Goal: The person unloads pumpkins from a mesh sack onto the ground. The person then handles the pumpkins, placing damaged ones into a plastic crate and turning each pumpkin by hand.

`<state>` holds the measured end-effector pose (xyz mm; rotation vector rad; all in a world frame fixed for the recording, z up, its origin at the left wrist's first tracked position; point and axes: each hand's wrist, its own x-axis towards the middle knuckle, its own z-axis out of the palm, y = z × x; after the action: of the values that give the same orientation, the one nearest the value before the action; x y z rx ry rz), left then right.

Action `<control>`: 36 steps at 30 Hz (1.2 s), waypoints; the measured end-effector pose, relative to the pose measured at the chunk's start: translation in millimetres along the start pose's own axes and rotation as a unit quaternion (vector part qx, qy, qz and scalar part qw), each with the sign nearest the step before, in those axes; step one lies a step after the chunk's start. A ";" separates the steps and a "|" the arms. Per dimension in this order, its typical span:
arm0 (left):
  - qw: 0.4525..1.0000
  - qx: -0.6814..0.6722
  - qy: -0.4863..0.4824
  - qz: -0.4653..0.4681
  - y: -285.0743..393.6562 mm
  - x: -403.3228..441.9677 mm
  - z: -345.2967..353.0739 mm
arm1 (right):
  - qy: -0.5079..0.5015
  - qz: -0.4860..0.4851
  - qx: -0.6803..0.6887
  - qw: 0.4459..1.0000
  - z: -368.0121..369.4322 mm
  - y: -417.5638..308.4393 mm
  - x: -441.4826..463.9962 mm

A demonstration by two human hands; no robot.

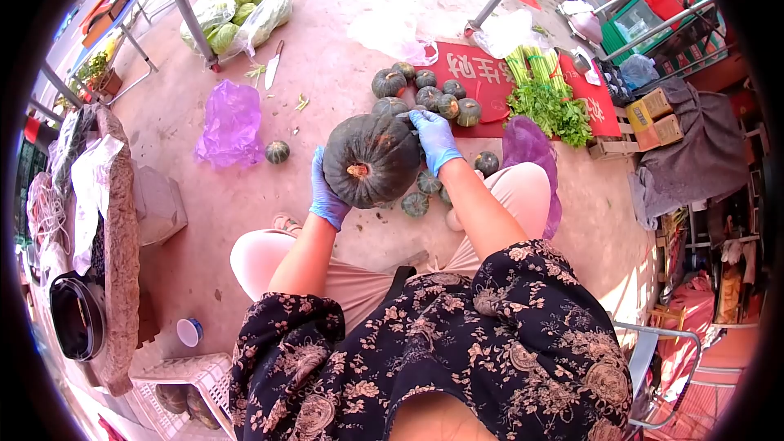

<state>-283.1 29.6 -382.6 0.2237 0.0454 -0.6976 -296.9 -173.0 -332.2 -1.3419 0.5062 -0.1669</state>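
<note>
A large dark green pumpkin [371, 165] with a pale stem stub is held up in front of me between both hands. My left hand [327, 196], in a blue glove, is pressed around its left side, fingers partly hidden behind it. On the upper right side my right hand [435, 140], also gloved in blue, grips the pumpkin with its fingers against the skin. Beyond and beneath it several smaller pumpkins [389, 82] lie grouped on the floor. One small pumpkin [278, 152] sits apart to the left, beside a purple plastic bag [229, 124].
Celery bunches [539, 94] lie on a red mat [474, 73] at right. A knife [273, 65] rests on the floor near bagged cabbages [237, 20]. Another purple bag [529, 143] is by my right knee. A white crate [192, 384] stands behind left; metal poles [186, 8] rise ahead.
</note>
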 end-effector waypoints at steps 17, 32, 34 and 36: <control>0.966 0.240 0.086 0.053 -1.0 -0.7 6.5 | -0.144 0.193 0.337 0.910 4.2 5.6 -25.8; 0.979 0.153 0.129 -0.025 7.5 3.7 4.5 | -0.080 0.076 0.123 0.986 3.3 23.8 -22.5; 0.979 0.159 0.128 0.016 5.5 5.7 1.1 | -0.061 -0.020 0.003 0.998 -4.6 35.6 -2.9; 0.978 0.167 0.116 0.045 4.0 4.8 2.9 | -0.061 -0.164 -0.146 0.974 2.9 19.7 -11.9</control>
<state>-276.9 28.9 -379.6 0.6253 0.1407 -0.5824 -309.5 -161.1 -347.6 -1.7091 0.2051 -0.2865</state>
